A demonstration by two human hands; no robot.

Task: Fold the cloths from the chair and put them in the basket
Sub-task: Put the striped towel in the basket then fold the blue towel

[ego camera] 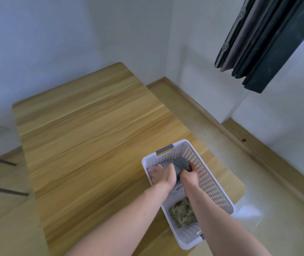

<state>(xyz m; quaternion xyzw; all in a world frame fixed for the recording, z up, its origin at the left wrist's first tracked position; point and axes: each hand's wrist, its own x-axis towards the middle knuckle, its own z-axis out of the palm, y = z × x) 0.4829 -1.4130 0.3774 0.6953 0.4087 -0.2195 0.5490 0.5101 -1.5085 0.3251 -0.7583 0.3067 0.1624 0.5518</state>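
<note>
Wooden table [92, 126] fills the middle, white walls behind. White perforated basket [210, 183] sits at near right table edge. Near end of it holds an olive-green cloth [182, 212]. Both hands reach into far end: left hand [161, 174] lies flat, fingers spread, pressing on grey cloth [179, 164]; right hand [190, 173] has fingers curled, gripping same cloth's right part. Dark curtain [258, 43] hangs far right.

Basket [210, 174] walls hem, seemingly; table [84, 130] open.
</note>
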